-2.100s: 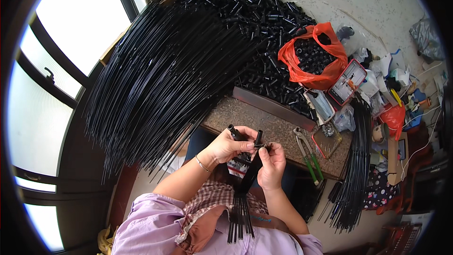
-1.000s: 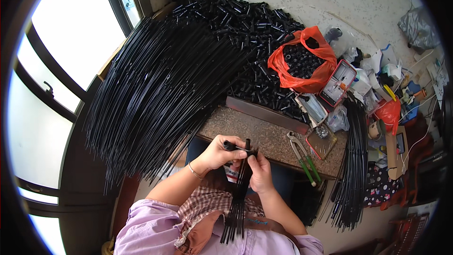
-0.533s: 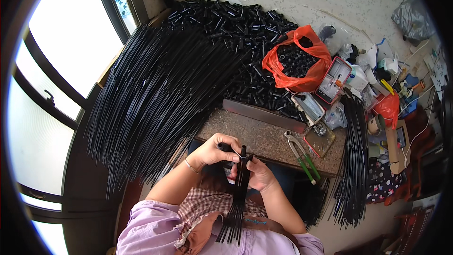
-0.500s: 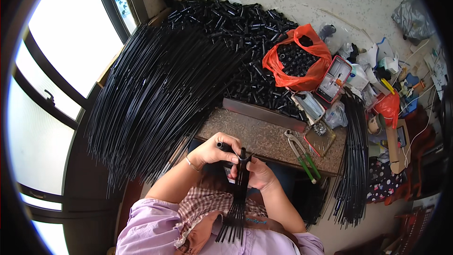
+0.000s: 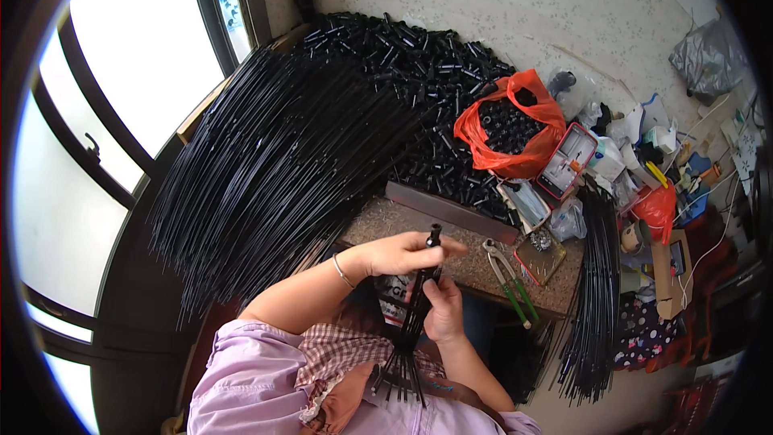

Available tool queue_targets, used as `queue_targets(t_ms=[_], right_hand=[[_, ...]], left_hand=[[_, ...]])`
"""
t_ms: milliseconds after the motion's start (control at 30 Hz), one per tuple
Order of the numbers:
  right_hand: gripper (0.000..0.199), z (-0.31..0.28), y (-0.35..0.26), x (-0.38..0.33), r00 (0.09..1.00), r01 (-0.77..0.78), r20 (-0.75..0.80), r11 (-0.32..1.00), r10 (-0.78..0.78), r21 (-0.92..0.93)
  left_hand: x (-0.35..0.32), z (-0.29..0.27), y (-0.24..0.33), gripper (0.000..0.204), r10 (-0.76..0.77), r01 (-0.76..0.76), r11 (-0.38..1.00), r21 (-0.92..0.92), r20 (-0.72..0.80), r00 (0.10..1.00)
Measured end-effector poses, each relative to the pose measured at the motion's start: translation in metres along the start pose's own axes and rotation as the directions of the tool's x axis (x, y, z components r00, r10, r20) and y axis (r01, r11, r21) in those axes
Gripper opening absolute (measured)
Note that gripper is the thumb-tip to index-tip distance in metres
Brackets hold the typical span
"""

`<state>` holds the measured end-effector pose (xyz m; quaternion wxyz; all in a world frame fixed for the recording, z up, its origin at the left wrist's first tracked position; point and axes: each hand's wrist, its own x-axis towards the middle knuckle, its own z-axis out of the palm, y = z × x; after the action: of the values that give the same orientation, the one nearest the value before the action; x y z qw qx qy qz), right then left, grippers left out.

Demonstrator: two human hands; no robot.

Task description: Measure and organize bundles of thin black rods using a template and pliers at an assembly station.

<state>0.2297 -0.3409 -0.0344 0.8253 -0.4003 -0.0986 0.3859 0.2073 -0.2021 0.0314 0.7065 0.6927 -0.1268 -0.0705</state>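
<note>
My right hand [image 5: 444, 310] is closed round a bundle of thin black rods [image 5: 409, 338], which look like umbrella ribs. The bundle stands upright in front of my chest, its lower ends fanned out over my lap. A short black plastic sleeve [image 5: 435, 235] sits in line with the bundle's top. My left hand [image 5: 398, 254] reaches across and grips this sleeve, thumb in front and fingers behind, with some fingertips showing past its right side. The joint between sleeve and rods is hidden by my left hand.
A large sheaf of black rods [image 5: 258, 169] lies left on the table [image 5: 378, 221]. Behind a metal bar [image 5: 451, 211] are heaped black sleeves [image 5: 403, 48] and a red bag [image 5: 475, 149]. Green-handled pincers [image 5: 509, 283] lie right, near another rod bundle [image 5: 592, 298].
The sleeve, tilted in my left hand beside the bundle's top before, now stands upright over it. My left hand has moved right, across the top. The whole view has shifted slightly.
</note>
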Motion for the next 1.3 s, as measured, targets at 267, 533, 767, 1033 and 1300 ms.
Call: queue_targets(t_ms=[267, 533, 767, 1033, 1300], right_hand=[[0.013, -0.005, 0.003, -0.003, 0.998, -0.042, 0.050, 0.999, 0.041, 0.016], [0.015, -0.007, 0.008, 0.003, 0.994, -0.076, 0.083, 0.997, 0.074, 0.018], [0.019, -0.014, 0.005, 0.022, 0.992, -0.048, 0.121, 0.999, 0.046, 0.013], [0.013, -0.013, 0.001, 0.014, 0.985, -0.143, 0.104, 0.987, 0.136, 0.072], [0.015, -0.007, 0.001, -0.005, 0.986, -0.091, 0.137, 0.996, 0.090, -0.005]], left_hand=[[-0.010, -0.008, -0.010, 0.022, -0.007, -0.005, 0.999, -0.044, -0.255, 0.967], [-0.011, -0.015, -0.018, 0.019, 0.104, -0.135, 0.982, -0.135, -0.215, 0.971], [0.004, -0.027, -0.014, 0.021, 0.237, -0.130, 0.867, 0.480, -0.169, 0.957], [-0.001, -0.008, -0.015, 0.026, 0.272, 0.078, 0.649, 0.757, -0.326, 0.906], [-0.021, 0.010, -0.019, 0.019, 0.034, 0.033, 0.991, 0.128, -0.485, 0.874]])
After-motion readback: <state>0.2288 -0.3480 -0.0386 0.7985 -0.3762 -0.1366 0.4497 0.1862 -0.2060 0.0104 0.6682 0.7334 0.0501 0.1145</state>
